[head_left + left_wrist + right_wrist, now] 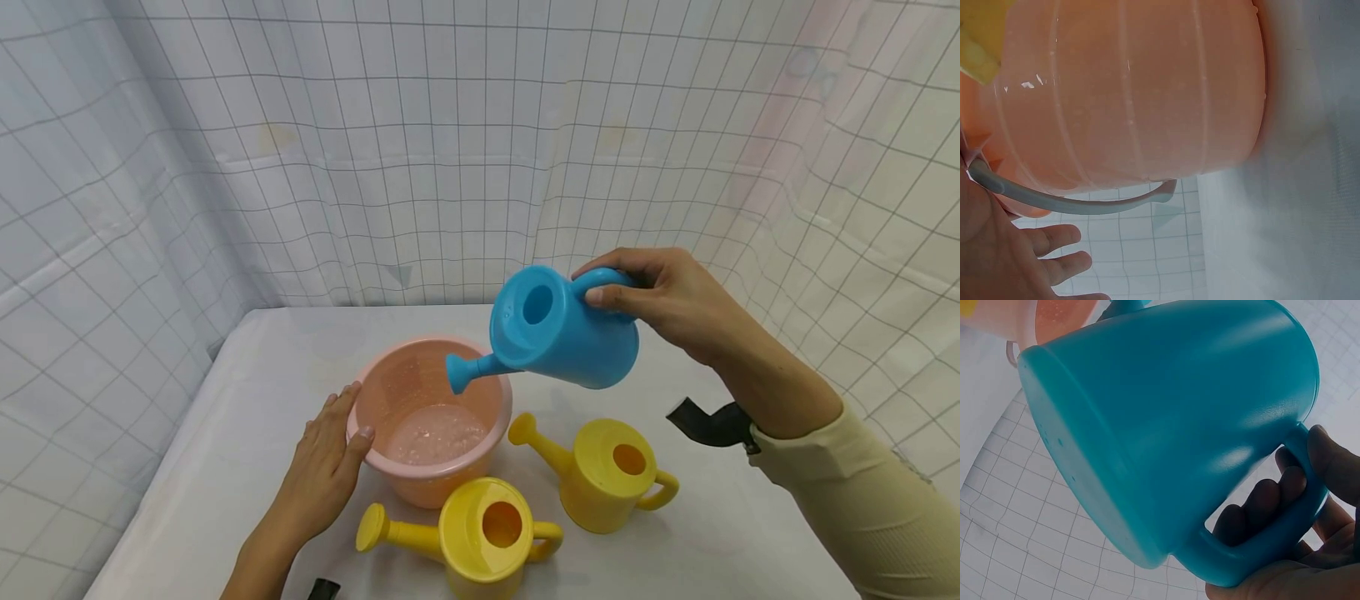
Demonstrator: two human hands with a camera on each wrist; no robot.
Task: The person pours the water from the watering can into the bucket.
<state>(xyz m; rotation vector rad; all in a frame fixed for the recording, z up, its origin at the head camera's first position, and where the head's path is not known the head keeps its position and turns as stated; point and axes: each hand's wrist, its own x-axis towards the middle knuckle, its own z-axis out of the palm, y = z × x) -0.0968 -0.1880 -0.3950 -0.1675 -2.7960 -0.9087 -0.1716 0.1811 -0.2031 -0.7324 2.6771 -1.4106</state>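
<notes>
A blue watering can point(585, 342) hangs tilted in the air, its spout lowered over the right rim of a pink bucket point(431, 471). My right hand point(663, 292) grips the can's handle point(1260, 550), with fingers curled through the loop in the right wrist view. Clear liquid with bubbles lies in the bottom of the bucket. Against the bucket's left rim rests my left hand point(326, 462), fingers extended and thumb over the edge. From the left wrist, the bucket's ribbed side and grey bail handle point(1079, 205) show beside the spread fingers point(1063, 269).
Two yellow watering cans stand on the white-covered table point(255, 392): one yellow can point(487, 533) in front of the bucket, another yellow can point(607, 475) to its right. White curtains point(480, 167) with a grid pattern surround the table at the back and sides.
</notes>
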